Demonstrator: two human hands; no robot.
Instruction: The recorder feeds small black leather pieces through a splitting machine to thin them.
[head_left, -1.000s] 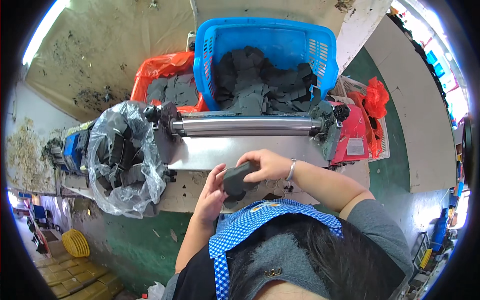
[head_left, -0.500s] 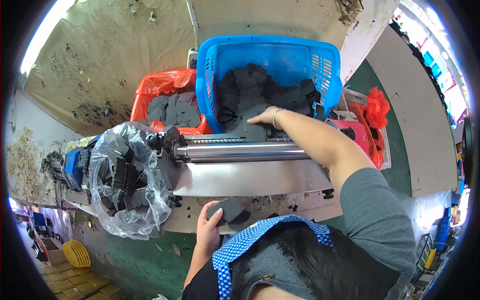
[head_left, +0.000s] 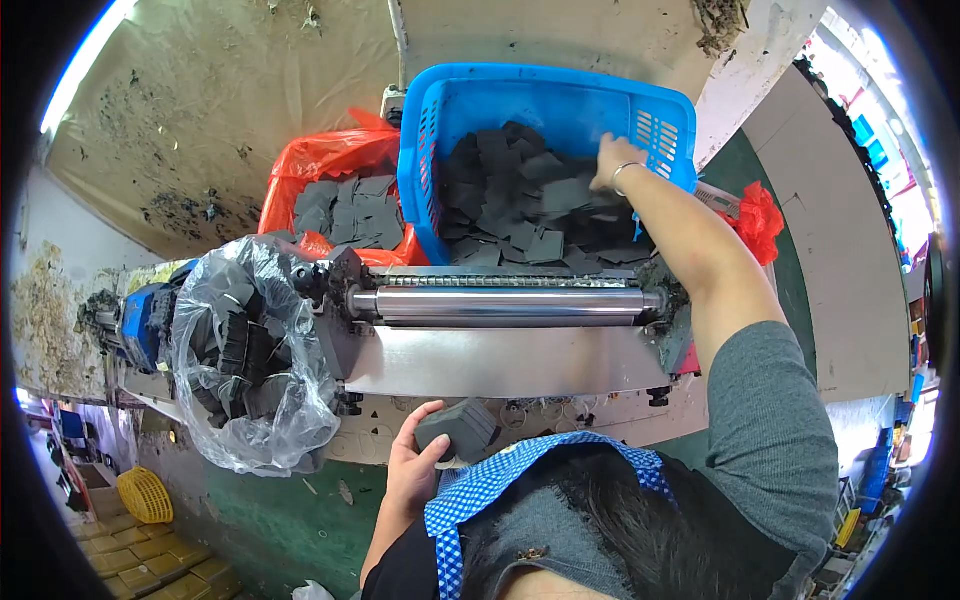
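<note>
In the head view, the left hand [head_left: 412, 470] is curled around a stack of dark grey square pads [head_left: 458, 428], thumb on the near side and fingers wrapped behind, holding it just off the near edge of the machine bench [head_left: 600, 412], close to the person's blue checked apron [head_left: 500, 480]. The right hand [head_left: 612, 160] reaches far forward into the blue plastic basket [head_left: 425, 150] and rests palm down on the loose grey pads [head_left: 510, 205] at the basket's far right corner; whether its fingers have closed on a piece cannot be told from here. A bracelet [head_left: 625, 172] circles that wrist.

The basket sits behind the steel roller [head_left: 505, 300], tilted toward it. Left of the basket, an orange bag [head_left: 330, 160] holds more grey squares. At the bench's left end, a clear plastic bag [head_left: 250, 370] bulges with stacked dark pads. A flat steel plate [head_left: 500, 360] lies in front of the roller, between it and the held stack.
</note>
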